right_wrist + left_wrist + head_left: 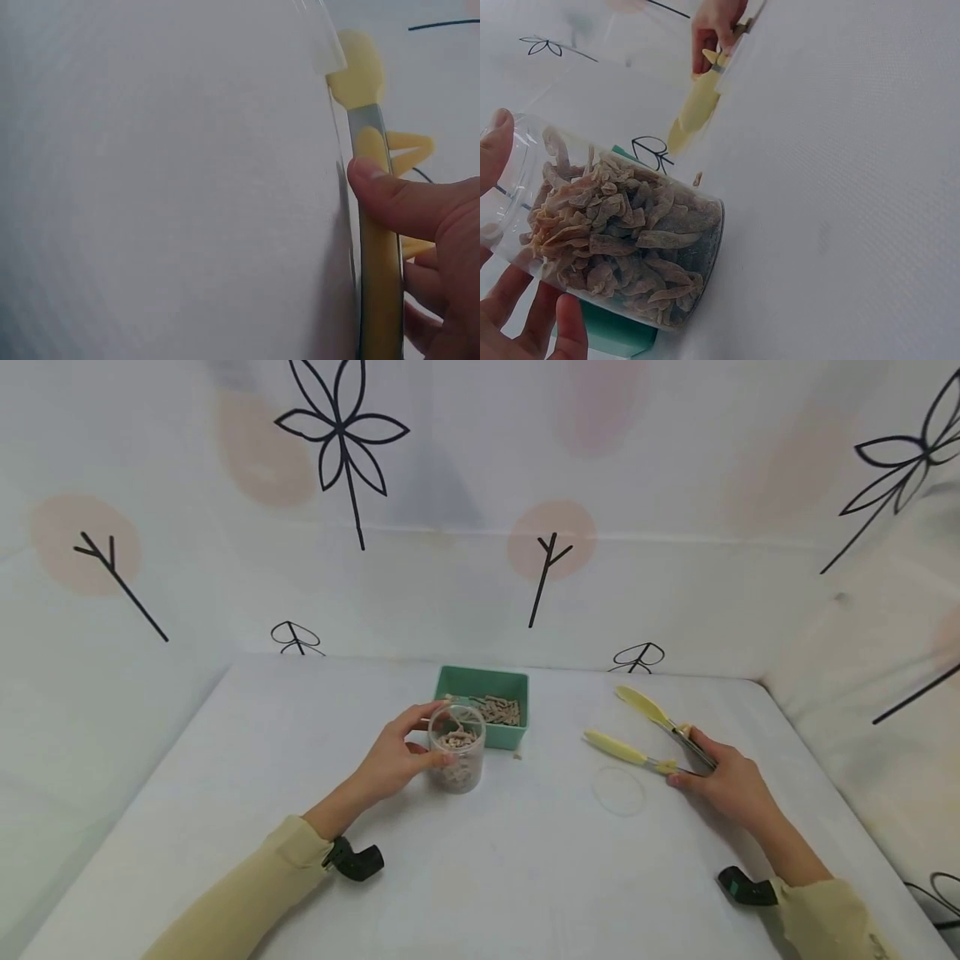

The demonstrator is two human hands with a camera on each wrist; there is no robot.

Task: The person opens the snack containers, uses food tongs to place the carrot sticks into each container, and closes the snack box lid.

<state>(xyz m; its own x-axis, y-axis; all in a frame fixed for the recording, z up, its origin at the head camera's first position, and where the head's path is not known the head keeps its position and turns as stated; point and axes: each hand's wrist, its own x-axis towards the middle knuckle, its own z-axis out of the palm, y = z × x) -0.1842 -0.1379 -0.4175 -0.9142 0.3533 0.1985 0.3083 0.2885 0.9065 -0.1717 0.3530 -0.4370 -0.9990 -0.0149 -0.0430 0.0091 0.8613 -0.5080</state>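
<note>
My left hand (393,757) grips a clear plastic jar (459,768) by its upper side, thumb in front and fingers behind. The jar has no lid on, and pale brown dried strips (622,232) fill much of it in the left wrist view. Right behind the jar is a green rectangular tray (517,739) with more brown pieces (501,710) in it. On the right, my right hand (731,781) holds yellow-tipped metal tongs (618,748) around their arms. Their two arms are spread apart, tips pointing away to the left, with nothing between them.
A clear round lid (618,791) lies on the white table (525,868) left of my right hand. One small brown piece (517,757) lies just in front of the tray. A white patterned curtain (450,577) stands behind the table, with more at both sides.
</note>
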